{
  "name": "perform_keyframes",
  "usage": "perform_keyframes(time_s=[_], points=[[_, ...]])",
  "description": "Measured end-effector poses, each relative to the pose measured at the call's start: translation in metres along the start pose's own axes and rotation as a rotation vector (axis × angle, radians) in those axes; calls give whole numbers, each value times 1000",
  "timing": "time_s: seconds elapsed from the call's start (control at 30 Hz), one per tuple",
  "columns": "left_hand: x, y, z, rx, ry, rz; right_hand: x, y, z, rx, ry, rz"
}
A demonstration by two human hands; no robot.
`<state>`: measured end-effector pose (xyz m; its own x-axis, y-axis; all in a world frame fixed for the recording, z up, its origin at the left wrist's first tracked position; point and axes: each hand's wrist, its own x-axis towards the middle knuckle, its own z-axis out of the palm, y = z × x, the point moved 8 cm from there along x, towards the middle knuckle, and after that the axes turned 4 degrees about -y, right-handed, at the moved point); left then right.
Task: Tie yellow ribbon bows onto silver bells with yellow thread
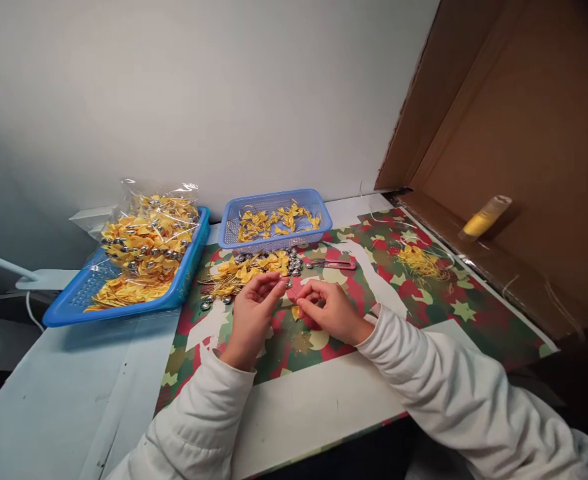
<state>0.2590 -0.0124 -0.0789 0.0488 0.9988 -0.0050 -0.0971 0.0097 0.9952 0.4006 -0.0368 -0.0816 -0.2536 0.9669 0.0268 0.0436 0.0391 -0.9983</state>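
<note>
My left hand is closed in a pinch, with a small shiny silver bell at its fingertips. Close beside it, my right hand pinches a yellow ribbon piece, which hangs just under the fingers. A thin thread seems to run between the two hands, too fine to follow. Just beyond the left hand lies a heap of yellow ribbon bows with cords. Loose silver bells are clustered at its right, partly hidden by my fingers. Pink-handled thread snips rest behind my right hand.
A blue basket at left bears yellow ribbons and a clear bag of bows with bells. Another blue basket with bows stands at the back. Yellow thread scraps and a yellow spool are at right, near a cardboard wall.
</note>
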Motion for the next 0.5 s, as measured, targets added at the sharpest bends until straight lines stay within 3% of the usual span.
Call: perform_keyframes(time_s=[0.13,0.5], points=[[-2,-1,1,-7,7,7,-1,-2,-2,-3,28,4],[-10,15,3,111,57,189,-3,-6,-2,-14,59,-35]])
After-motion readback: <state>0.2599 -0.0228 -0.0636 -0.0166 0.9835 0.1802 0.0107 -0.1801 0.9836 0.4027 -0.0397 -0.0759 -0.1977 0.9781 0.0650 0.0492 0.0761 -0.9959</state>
